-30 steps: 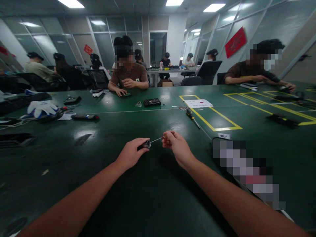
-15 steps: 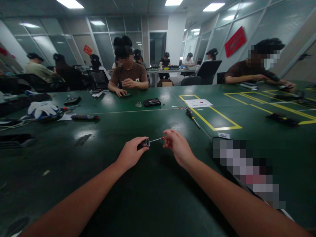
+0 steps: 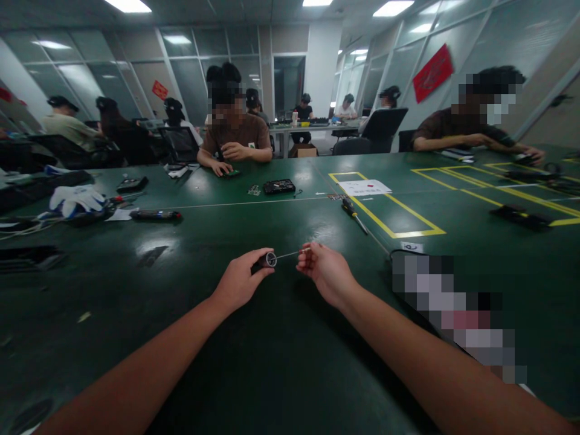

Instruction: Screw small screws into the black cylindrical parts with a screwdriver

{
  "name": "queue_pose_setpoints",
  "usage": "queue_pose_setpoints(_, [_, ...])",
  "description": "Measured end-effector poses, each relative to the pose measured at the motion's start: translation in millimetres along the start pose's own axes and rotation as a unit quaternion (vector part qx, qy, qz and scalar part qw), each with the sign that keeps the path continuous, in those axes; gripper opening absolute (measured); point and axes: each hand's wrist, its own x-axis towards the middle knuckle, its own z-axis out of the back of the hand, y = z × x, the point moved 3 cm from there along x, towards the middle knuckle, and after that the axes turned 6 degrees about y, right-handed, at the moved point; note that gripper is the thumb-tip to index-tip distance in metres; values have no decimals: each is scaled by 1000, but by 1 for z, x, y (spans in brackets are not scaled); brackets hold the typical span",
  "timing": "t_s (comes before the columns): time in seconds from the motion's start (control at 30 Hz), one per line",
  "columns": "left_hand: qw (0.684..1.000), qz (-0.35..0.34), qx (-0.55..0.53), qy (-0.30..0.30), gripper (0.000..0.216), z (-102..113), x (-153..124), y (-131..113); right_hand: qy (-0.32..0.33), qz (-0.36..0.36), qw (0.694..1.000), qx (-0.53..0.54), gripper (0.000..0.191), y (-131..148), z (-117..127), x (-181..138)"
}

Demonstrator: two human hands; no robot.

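A dark tube (image 3: 270, 260) lies in the left hand (image 3: 240, 279), above the near middle of the desk (image 3: 263, 362), its open round end turned toward the right hand (image 3: 327, 272). The left grip is closed about the tube, thumb below and fingers above. A thin rod (image 3: 287, 254) bridges the gap between the hands: one end meets the tube's open mouth, though how deep it goes cannot be told, and the other is pinched in the right grip, fingertips drawn together and remaining fingers curled.

Beyond the right hand lies a screwdriver (image 3: 348, 208) with a black and yellow handle, just beside a frame of yellow tape (image 3: 419, 233). A white paper (image 3: 365, 188) overlaps the tape. Nearer, to the right, is a long object (image 3: 453, 308) blurred into blocks. Farther off sits a black box (image 3: 280, 186). On the left are white gloves (image 3: 77, 199) and a dark red-tipped tool (image 3: 156, 215). Across the desk, a person in brown (image 3: 247, 136) touches a small green board (image 3: 232, 173); another person (image 3: 446, 130) leans in at the far right.
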Motion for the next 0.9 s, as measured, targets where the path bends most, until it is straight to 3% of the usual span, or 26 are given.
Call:
queue_pose_setpoints(0.1, [1000, 6, 18, -3, 40, 1, 0, -1, 26, -7, 999, 25, 23, 4, -1, 0])
queue_pose_setpoints(0.3, [1000, 23, 13, -15, 40, 4, 0, 0, -21, 148, 985, -81, 28, 14, -5, -7])
queue_pose_setpoints(0.57, [1000, 25, 8, -10, 41, 4, -1, -2, 19, 189, 966, -175, 26, 16, -15, -14])
queue_pose_setpoints(0.8, [999, 29, 3, -31, 40, 7, -1, 1, 119, 199, 944, -236, 21, 24, -25, -25])
queue_pose_setpoints(0.9, [1000, 21, 7, -18, 40, 6, -1, 1, 121, 201, 937, -260, 31, 23, -26, -27])
